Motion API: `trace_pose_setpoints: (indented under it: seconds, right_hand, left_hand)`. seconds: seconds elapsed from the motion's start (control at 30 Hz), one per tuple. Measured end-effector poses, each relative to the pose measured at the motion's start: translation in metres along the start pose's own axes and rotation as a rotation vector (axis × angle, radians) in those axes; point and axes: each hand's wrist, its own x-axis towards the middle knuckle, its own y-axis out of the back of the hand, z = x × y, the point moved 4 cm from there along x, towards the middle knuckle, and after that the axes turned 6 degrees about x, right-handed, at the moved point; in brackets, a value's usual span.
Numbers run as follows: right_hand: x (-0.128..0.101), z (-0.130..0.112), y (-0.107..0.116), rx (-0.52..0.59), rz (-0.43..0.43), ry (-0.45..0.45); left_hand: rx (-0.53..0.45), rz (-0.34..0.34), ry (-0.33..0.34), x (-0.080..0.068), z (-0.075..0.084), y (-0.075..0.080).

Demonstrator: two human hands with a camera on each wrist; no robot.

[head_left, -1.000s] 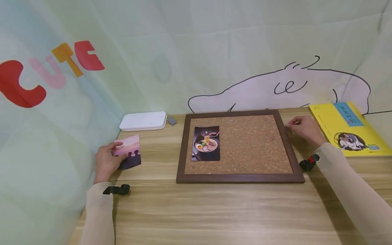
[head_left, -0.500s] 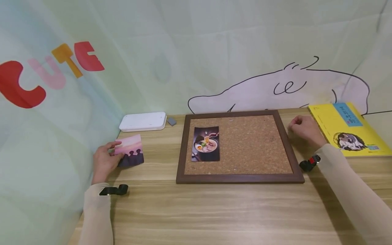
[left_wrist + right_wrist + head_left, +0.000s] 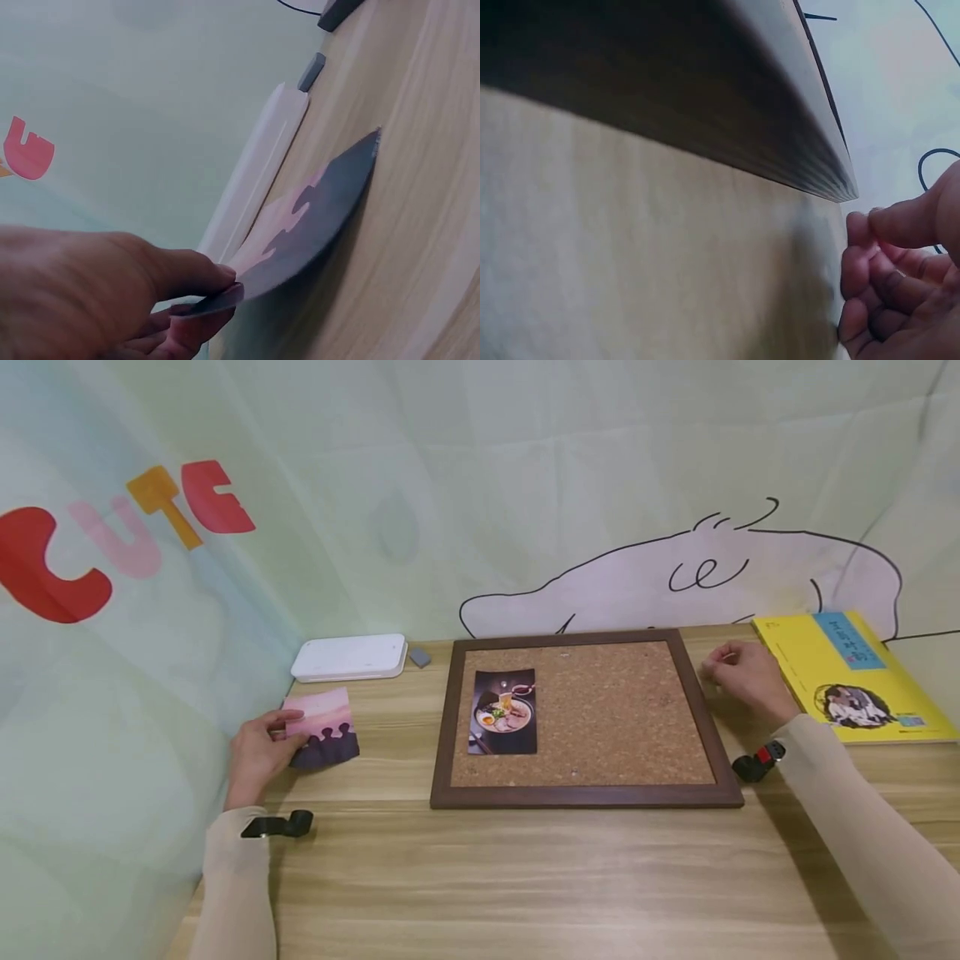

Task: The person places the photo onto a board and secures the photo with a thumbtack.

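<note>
My left hand [image 3: 258, 756] pinches the left edge of a pink-and-purple photo print [image 3: 326, 727] showing dark silhouettes. In the left wrist view the thumb lies on top of the photo and fingers lie under it; its far part bends up off the table. My right hand [image 3: 750, 677] is curled just right of a framed corkboard [image 3: 622, 718], thumb tip against the index finger. The right wrist view shows nothing between those fingers [image 3: 859, 274]. A ramen photo [image 3: 504, 714] is pinned on the left part of the corkboard, with a small tack near its top.
Behind the left hand lie a white flat case [image 3: 350, 657] and a small grey block [image 3: 420, 657]. A yellow book [image 3: 855, 685] lies to the right of the right hand. Printed curtains [image 3: 525, 485] border the back and left of the wooden table [image 3: 525, 877].
The pink photo has shifted a little to the right and tilted, with my left hand still gripping it. My right hand drew slightly away from the board's frame, fingers more curled.
</note>
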Motion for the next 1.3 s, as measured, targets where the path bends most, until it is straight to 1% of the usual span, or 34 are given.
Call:
trace_pose_setpoints:
  seconds: [0.2,0.33,0.5,0.63,0.8,0.87,1.03,1.13,1.3]
  right_hand:
    - [-0.001,-0.001,-0.001,0.028,0.016,-0.002]
    - [-0.002,0.000,-0.001,0.040,0.014,-0.016]
    - [-0.002,0.002,0.000,0.050,0.011,0.005]
    - [-0.003,0.004,0.001,0.049,0.005,0.024]
    - [-0.004,0.003,0.003,0.046,0.003,0.043]
    - [-0.004,0.003,0.003,0.048,0.007,0.049]
    - [-0.005,0.003,0.004,0.055,0.017,0.061]
    - [-0.005,0.004,0.004,0.067,0.015,0.043]
    - [-0.005,0.006,0.002,0.087,0.010,0.005]
  left_hand:
    - [-0.042,-0.031,-0.022,-0.001,0.002,0.002]
    - [-0.074,-0.031,-0.042,-0.003,0.007,0.004]
    - [-0.120,-0.032,-0.075,-0.006,0.014,0.008]
    - [-0.174,-0.048,-0.094,-0.007,0.021,0.008]
    - [-0.216,-0.053,-0.115,-0.010,0.035,0.010]
    - [-0.239,-0.065,-0.125,-0.012,0.041,0.009]
    - [-0.305,-0.112,-0.141,-0.015,0.056,0.001]
    - [-0.329,-0.123,-0.152,-0.015,0.063,-0.004]
    - [-0.340,-0.132,-0.177,-0.016,0.076,-0.009]
